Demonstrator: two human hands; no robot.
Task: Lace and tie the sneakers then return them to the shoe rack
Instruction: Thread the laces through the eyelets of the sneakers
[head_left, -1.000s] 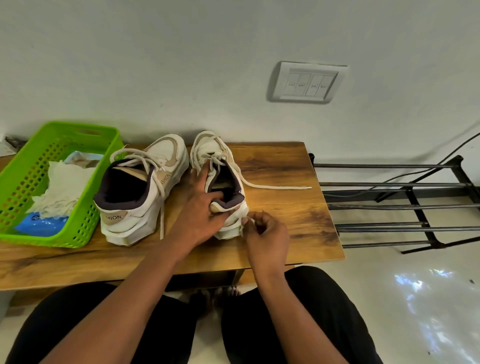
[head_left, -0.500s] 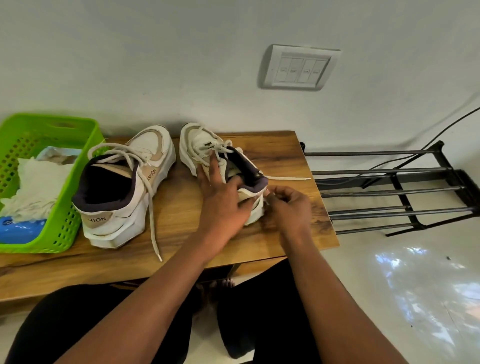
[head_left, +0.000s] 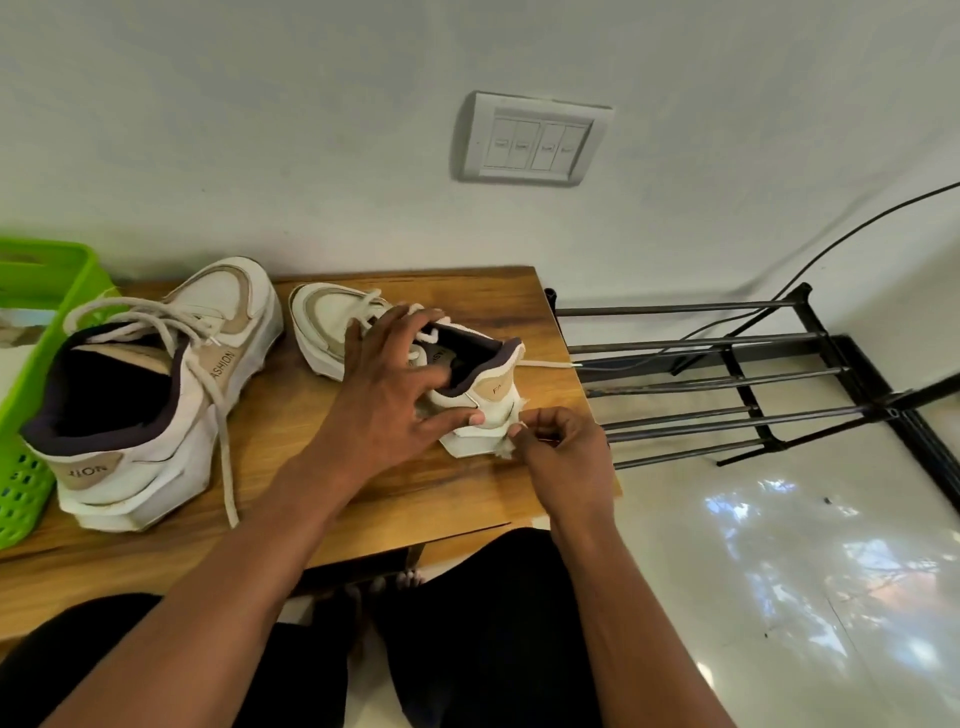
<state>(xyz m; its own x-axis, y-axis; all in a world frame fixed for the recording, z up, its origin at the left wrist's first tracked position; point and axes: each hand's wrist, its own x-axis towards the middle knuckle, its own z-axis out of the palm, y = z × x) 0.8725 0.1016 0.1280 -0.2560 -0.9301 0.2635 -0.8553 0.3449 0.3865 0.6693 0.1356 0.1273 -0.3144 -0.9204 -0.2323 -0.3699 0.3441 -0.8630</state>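
Two white and beige sneakers stand on a wooden table (head_left: 395, 499). The left sneaker (head_left: 150, 395) sits loosely laced, one lace end trailing toward the table's front edge. The right sneaker (head_left: 415, 364) is angled with its heel toward the table's right corner. My left hand (head_left: 395, 405) grips it over the collar, thumb against the heel. My right hand (head_left: 561, 447) pinches something small and white at the heel's lower edge. A loose lace end (head_left: 545, 364) lies past the heel toward the shoe rack (head_left: 727, 374).
A green plastic basket (head_left: 31, 322) with cloths stands at the table's left. The black metal shoe rack stands on the glossy floor to the right, with a cable running over it. A switch plate (head_left: 532, 137) is on the wall. My knees are under the table.
The right sneaker has been turned and slid right, its heel now toward the table's right corner. Both hands moved with it. My view has swung right.
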